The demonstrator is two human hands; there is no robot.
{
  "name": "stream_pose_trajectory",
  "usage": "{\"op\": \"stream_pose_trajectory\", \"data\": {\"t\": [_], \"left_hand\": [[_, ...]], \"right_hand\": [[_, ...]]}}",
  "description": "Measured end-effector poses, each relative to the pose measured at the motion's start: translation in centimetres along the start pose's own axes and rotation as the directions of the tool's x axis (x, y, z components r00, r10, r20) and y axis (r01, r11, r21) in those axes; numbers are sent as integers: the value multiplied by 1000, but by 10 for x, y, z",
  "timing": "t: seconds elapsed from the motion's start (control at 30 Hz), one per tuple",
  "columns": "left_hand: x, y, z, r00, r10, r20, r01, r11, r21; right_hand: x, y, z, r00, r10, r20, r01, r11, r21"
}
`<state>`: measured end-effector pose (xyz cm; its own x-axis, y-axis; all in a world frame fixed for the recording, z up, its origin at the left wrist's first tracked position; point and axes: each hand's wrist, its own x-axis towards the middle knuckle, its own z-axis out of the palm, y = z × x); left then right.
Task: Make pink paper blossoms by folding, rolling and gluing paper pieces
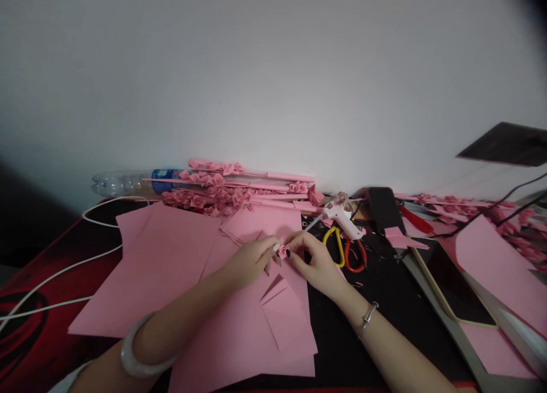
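Note:
A small pink paper rose (282,251) is pinched between my two hands, above the middle of the table. My left hand (255,260) grips its left side with thumb and fingers. On its other side, the fingertips of my right hand (314,260) close on the petals. Beneath my hands lie large pink paper sheets (222,342) and smaller folded pieces of pink paper (287,310). Just right of my right hand rest scissors with yellow and red handles (355,256). Behind them lies a white glue gun (342,217).
Finished pink paper flowers on stems (231,196) are piled along the wall beside a clear plastic bottle (123,182). To the right are a dark phone (384,209), a tablet (453,279) and more flowers (523,239). A white cable (51,270) loops on the left.

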<state>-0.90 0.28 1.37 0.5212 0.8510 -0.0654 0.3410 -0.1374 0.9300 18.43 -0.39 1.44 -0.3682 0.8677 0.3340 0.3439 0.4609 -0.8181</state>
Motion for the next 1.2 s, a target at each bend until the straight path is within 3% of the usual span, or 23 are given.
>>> {"op": "stream_pose_trajectory", "data": {"t": [1.2], "left_hand": [[-1, 0, 1, 1000, 5, -20, -4, 1000, 25]], "right_hand": [[0, 1, 0, 1000, 1, -1, -1, 1000, -9]]}}
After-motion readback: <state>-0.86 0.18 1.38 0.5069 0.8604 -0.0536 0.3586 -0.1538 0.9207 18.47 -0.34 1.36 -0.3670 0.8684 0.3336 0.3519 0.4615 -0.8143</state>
